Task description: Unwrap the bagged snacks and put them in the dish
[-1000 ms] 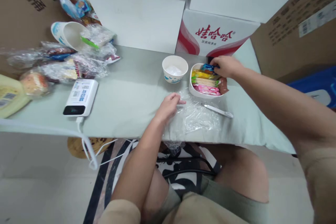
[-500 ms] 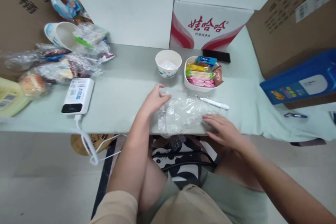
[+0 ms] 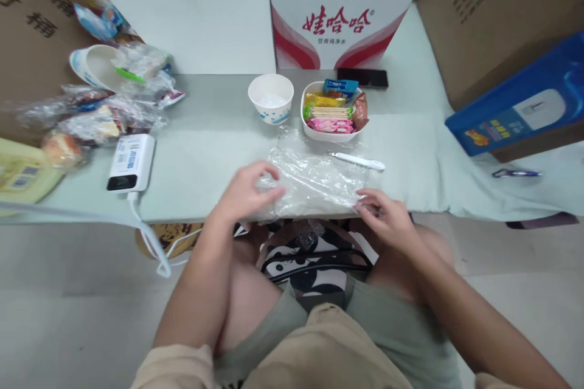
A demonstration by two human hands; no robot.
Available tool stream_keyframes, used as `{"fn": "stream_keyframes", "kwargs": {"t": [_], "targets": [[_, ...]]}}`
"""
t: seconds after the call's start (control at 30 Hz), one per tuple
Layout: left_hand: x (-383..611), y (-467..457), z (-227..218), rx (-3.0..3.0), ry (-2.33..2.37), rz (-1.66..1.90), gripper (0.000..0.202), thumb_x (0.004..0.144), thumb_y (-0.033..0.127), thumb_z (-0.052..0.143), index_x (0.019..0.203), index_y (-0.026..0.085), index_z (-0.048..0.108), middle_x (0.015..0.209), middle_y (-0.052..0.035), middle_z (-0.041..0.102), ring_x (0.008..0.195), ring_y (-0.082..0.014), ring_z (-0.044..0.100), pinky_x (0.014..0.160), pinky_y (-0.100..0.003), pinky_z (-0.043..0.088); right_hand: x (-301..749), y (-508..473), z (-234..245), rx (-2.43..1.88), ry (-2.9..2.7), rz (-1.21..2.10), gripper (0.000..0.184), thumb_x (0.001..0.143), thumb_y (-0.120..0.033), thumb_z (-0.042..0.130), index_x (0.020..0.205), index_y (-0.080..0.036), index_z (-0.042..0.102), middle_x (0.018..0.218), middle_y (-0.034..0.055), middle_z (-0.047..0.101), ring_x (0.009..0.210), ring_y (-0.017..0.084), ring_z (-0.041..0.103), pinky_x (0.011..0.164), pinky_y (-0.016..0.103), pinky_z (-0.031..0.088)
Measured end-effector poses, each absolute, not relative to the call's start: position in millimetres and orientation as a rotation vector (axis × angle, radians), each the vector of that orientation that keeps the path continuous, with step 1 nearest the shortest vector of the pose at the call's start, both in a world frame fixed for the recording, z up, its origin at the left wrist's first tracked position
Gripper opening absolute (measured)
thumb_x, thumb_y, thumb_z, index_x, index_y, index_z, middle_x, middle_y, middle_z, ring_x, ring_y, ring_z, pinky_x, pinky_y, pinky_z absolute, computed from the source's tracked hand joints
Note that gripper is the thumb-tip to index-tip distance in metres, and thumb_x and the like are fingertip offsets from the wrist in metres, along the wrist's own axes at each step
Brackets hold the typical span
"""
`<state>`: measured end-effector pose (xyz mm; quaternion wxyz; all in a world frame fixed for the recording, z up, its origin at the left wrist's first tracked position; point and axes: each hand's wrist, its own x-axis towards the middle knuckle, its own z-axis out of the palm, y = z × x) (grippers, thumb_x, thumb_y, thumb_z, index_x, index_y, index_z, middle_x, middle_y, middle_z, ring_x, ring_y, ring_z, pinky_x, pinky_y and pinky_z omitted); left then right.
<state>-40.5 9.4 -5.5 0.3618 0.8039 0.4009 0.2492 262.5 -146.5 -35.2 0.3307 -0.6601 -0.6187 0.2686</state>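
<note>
A clear plastic bag lies crumpled at the near edge of the pale green table. My left hand curls over the bag's left end, fingers bent onto the plastic. At the bag's right corner, by the table edge, my right hand pinches the plastic. Just beyond the bag lies a white pen-like stick. Behind that stands a white bowl of wrapped snacks, with a blue packet on top, and a white paper cup to its left.
A white power bank with a cable lies at the left, near a heap of bagged snacks and a tipped cup. A black phone lies behind the bowl. White and brown cartons wall the back; a blue box sits right.
My right hand left the snack bowl, came down to the near table edge and took hold of the bag's right corner. My left hand slid nearer along the bag. The view has tilted down.
</note>
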Motion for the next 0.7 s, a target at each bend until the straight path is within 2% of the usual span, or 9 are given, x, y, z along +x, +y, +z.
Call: {"fn": "stream_keyframes", "kwargs": {"t": [0.07, 0.13, 0.27, 0.37, 0.43, 0.53, 0.6, 0.67, 0.7], "targets": [[-40, -9, -7, 2.248, 0.841, 0.354, 0.037, 0.07, 0.038, 0.076, 0.101, 0.021, 0.069, 0.121, -0.0094, 0.069, 0.122, -0.0298, 0.06, 0.11, -0.048, 0.044, 263, -139, -40, -1.679, -1.412, 0.795, 0.034, 0.087, -0.037, 0.063, 0.117, -0.023, 0.061, 0.081, 0.0034, 0.076, 0.073, 0.021, 0.072, 0.06, 0.03, 0.053], [-41, -17, -12, 2.314, 0.804, 0.234, 0.027, 0.077, 0.034, 0.069, 0.101, 0.021, 0.072, 0.132, -0.0106, 0.065, 0.134, -0.0328, 0.052, 0.116, -0.052, 0.037, 265, -134, -45, -1.636, -1.264, 0.787, 0.041, 0.083, -0.038, 0.066, 0.121, -0.024, 0.059, 0.082, 0.0029, 0.076, 0.077, 0.021, 0.071, 0.065, 0.032, 0.053], [-51, -11, -12, 2.18, 0.919, 0.424, 0.022, 0.09, 0.029, 0.053, 0.084, 0.019, 0.071, 0.123, -0.011, 0.069, 0.123, -0.0275, 0.062, 0.108, -0.047, 0.047, 268, -129, -53, -1.661, -1.13, 0.687, 0.019, 0.079, -0.036, 0.068, 0.093, -0.023, 0.066, 0.084, 0.0025, 0.073, 0.083, 0.021, 0.068, 0.081, 0.037, 0.052], [-60, -6, -4, 2.031, 0.857, 0.567, 0.031, 0.095, 0.042, 0.05, 0.093, 0.019, 0.071, 0.113, -0.0114, 0.073, 0.117, -0.0264, 0.066, 0.107, -0.046, 0.049, 268, -127, -53, -1.6, -1.039, 0.73, 0.017, 0.082, -0.037, 0.067, 0.078, -0.023, 0.059, 0.079, 0.002, 0.072, 0.09, 0.022, 0.07, 0.084, 0.037, 0.053], [-61, -6, 0, 2.072, 0.822, 0.52, 0.044, 0.087, 0.057, 0.062, 0.109, 0.02, 0.07, 0.124, -0.0135, 0.07, 0.133, -0.0317, 0.056, 0.114, -0.051, 0.041, 267, -124, -49, -1.52, -0.953, 0.766, 0.019, 0.084, -0.04, 0.065, 0.08, -0.024, 0.054, 0.072, 0.0001, 0.069, 0.084, 0.021, 0.071, 0.078, 0.034, 0.054], [-54, -11, 1, 2.199, 0.874, 0.292, 0.085, 0.06, 0.065, 0.083, 0.131, 0.023, 0.063, 0.151, -0.0152, 0.052, 0.15, -0.0388, 0.031, 0.121, -0.059, 0.028, 268, -119, -43, -1.501, -0.866, 0.781, 0.021, 0.085, -0.041, 0.063, 0.085, -0.025, 0.05, 0.06, -0.0046, 0.063, 0.062, 0.016, 0.067, 0.064, 0.029, 0.053], [-46, -15, -2, 2.195, 0.913, 0.264, 0.073, 0.065, 0.064, 0.08, 0.125, 0.025, 0.067, 0.153, -0.0134, 0.05, 0.151, -0.0369, 0.031, 0.122, -0.056, 0.029, 270, -115, -41, -1.514, -0.823, 0.775, 0.02, 0.086, -0.041, 0.062, 0.088, -0.025, 0.049, 0.057, -0.0067, 0.06, 0.053, 0.013, 0.061, 0.058, 0.026, 0.05], [-39, -16, -5, 2.132, 0.956, 0.392, 0.045, 0.083, 0.061, 0.066, 0.105, 0.024, 0.074, 0.14, -0.0125, 0.062, 0.143, -0.0319, 0.045, 0.119, -0.051, 0.036, 272, -113, -42, -1.519, -0.767, 0.778, 0.021, 0.085, -0.04, 0.062, 0.092, -0.025, 0.049, 0.058, -0.0077, 0.058, 0.048, 0.011, 0.056, 0.052, 0.024, 0.047], [-36, -16, -7, 2.092, 0.988, 0.487, 0.042, 0.088, 0.06, 0.058, 0.094, 0.022, 0.075, 0.13, -0.0125, 0.067, 0.135, -0.0296, 0.053, 0.116, -0.048, 0.04, 273, -112, -43, -1.512, -0.743, 0.781, 0.024, 0.083, -0.04, 0.064, 0.095, -0.025, 0.049, 0.059, -0.0079, 0.058, 0.048, 0.011, 0.056, 0.052, 0.024, 0.046]]}}
